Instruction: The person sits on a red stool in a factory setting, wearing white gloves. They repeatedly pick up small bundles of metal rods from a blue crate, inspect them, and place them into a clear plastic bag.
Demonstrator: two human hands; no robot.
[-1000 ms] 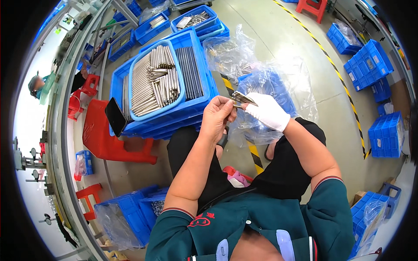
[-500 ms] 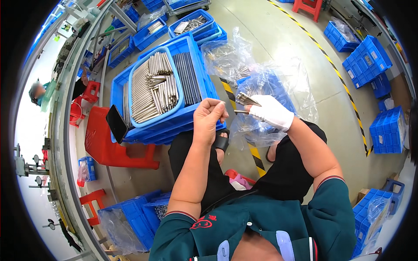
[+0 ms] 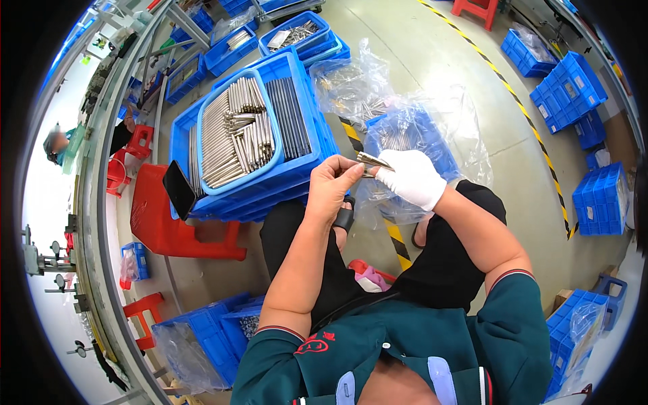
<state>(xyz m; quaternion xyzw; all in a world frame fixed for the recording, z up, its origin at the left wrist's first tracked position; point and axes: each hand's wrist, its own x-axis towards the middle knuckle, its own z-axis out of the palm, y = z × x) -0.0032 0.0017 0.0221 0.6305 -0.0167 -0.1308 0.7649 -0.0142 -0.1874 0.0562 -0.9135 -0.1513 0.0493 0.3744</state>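
Note:
My right hand [image 3: 413, 179], in a white fingerless-looking glove, is closed around a small bunch of shiny metal rods [image 3: 373, 160] in front of my knees. My bare left hand [image 3: 331, 187] meets it from the left, thumb and forefinger pinched at the end of one rod of the bunch. What lies inside the left palm is hidden. Left of the hands, a light blue tray [image 3: 275, 162] holds many similar metal rods [image 3: 236, 131], mostly in rows, some lying crosswise. Dark rods [image 3: 289, 120] stand in line beside that tray, inside the same stack of crates.
A blue crate [image 3: 439, 138] with a clear plastic bag [image 3: 466, 128] and more metal pieces sits beyond my right hand. A dark phone-like slab [image 3: 179, 190] leans at the crate stack's corner. A red stool [image 3: 158, 223] stands left. Blue crates [image 3: 599, 200] line the right side.
My left hand has moved right and its fingers now meet the rods. My right hand has shifted slightly left, and the rod bunch has tilted flatter.

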